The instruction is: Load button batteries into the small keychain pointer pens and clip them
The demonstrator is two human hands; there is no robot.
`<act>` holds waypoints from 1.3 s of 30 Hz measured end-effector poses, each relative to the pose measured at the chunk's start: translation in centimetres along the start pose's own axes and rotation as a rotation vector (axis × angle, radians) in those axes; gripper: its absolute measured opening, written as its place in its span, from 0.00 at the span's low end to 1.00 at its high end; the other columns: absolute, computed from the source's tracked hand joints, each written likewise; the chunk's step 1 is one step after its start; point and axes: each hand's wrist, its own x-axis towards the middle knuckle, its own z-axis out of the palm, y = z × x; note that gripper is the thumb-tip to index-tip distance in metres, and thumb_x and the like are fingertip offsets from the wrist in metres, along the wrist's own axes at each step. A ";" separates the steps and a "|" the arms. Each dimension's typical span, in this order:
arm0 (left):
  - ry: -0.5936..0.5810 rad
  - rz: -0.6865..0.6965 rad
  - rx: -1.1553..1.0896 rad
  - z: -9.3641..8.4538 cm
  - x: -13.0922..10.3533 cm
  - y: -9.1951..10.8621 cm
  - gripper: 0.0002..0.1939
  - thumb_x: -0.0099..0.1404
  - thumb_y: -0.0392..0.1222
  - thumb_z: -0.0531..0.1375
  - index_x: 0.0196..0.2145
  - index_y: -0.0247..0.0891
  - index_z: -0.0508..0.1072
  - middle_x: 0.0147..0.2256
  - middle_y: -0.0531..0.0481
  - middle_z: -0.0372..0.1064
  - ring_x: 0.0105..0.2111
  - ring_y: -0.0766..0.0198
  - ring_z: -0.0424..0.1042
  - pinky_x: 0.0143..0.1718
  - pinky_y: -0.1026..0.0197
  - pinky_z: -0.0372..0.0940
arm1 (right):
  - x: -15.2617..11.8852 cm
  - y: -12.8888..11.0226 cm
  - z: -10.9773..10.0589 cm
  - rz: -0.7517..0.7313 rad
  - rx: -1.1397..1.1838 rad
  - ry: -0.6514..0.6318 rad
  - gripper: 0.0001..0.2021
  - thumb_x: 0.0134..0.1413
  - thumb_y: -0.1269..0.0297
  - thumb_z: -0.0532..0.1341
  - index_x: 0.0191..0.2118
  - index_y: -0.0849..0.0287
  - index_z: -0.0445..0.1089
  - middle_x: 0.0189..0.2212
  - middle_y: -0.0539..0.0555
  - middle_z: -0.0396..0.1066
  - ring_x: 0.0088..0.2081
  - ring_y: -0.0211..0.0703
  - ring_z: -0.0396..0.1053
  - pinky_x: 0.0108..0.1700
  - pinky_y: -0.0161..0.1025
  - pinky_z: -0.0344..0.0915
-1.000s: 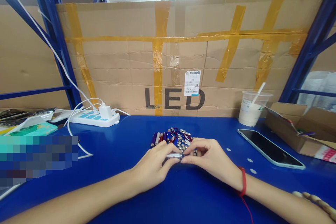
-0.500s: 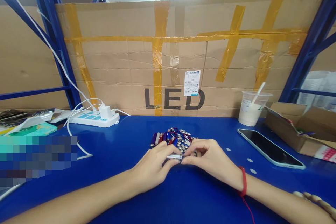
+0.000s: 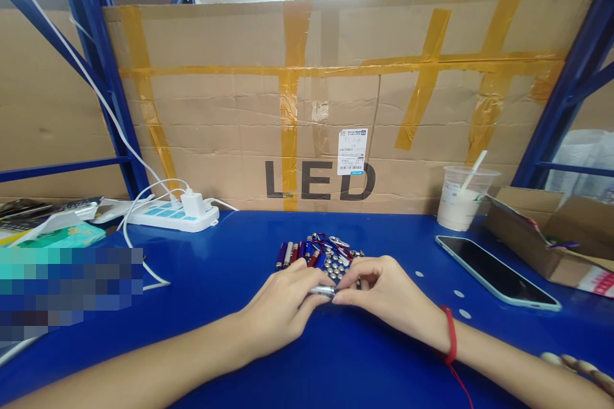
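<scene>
My left hand [image 3: 283,300] is closed around a small silver flashlight [image 3: 322,291], held level just above the blue table. At its right end, the thumb and forefinger of my right hand [image 3: 378,281] pinch the tip; the fingers hide what exactly they grip there. Just beyond my hands lies a row of small metal tubes [image 3: 288,254] in purple, silver, red and blue. Beside them sits a cluster of round silver button cells [image 3: 334,264]. Small clips [image 3: 338,241] lie behind the cells.
A white power strip [image 3: 173,216] with cords stands at the back left. To the right are a phone [image 3: 496,271], a plastic cup with a straw [image 3: 458,201] and an open cardboard box [image 3: 551,249]. A large cardboard sheet [image 3: 215,121] closes off the back.
Both hands stay at the silver flashlight, which has shifted very slightly to the right and down. The view itself has moved a little.
</scene>
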 end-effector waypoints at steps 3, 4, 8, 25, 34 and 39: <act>0.019 0.038 0.038 0.1 -0.1 0.0 0.12 0.67 0.40 0.47 0.40 0.41 0.69 0.35 0.51 0.70 0.34 0.64 0.65 0.36 0.62 0.62 | -0.1 0.0 0.0 0.019 0.014 -0.025 0.11 0.37 0.56 0.67 0.23 0.59 0.76 0.19 0.50 0.68 0.19 0.32 0.55 0.21 0.32 0.53; 0.024 0.053 0.050 0.1 -0.1 0.0 0.12 0.67 0.40 0.47 0.40 0.41 0.69 0.35 0.51 0.70 0.34 0.64 0.64 0.36 0.62 0.62 | -0.1 0.0 0.0 0.026 0.021 -0.032 0.10 0.37 0.57 0.67 0.23 0.60 0.76 0.18 0.50 0.68 0.19 0.32 0.54 0.20 0.32 0.53; 0.035 0.099 0.098 0.2 -0.1 -0.2 0.13 0.67 0.40 0.46 0.40 0.40 0.69 0.32 0.50 0.70 0.31 0.64 0.62 0.34 0.63 0.61 | 0.0 0.2 0.1 0.053 0.071 -0.047 0.11 0.36 0.57 0.68 0.23 0.60 0.76 0.17 0.49 0.66 0.18 0.31 0.52 0.20 0.32 0.51; 0.218 0.394 0.409 0.1 -0.4 0.1 0.13 0.65 0.32 0.47 0.42 0.35 0.67 0.24 0.50 0.63 0.26 0.65 0.60 0.25 0.64 0.60 | -0.6 -0.9 0.2 0.227 0.038 -0.073 0.13 0.35 0.57 0.66 0.22 0.64 0.74 0.12 0.45 0.54 0.18 0.30 0.46 0.19 0.32 0.43; 0.251 0.352 0.374 0.3 -0.3 -0.1 0.11 0.66 0.34 0.48 0.41 0.35 0.68 0.25 0.50 0.65 0.26 0.65 0.58 0.25 0.64 0.59 | -0.8 -1.1 0.1 0.198 0.053 -0.064 0.13 0.38 0.56 0.65 0.22 0.64 0.73 0.11 0.45 0.52 0.16 0.29 0.44 0.18 0.32 0.42; 0.225 0.322 0.352 0.3 -0.2 0.0 0.11 0.67 0.36 0.47 0.39 0.36 0.69 0.26 0.50 0.65 0.27 0.65 0.60 0.28 0.64 0.61 | -0.7 -0.9 0.2 0.179 0.071 -0.065 0.14 0.39 0.55 0.65 0.21 0.63 0.72 0.10 0.45 0.53 0.15 0.29 0.45 0.18 0.32 0.42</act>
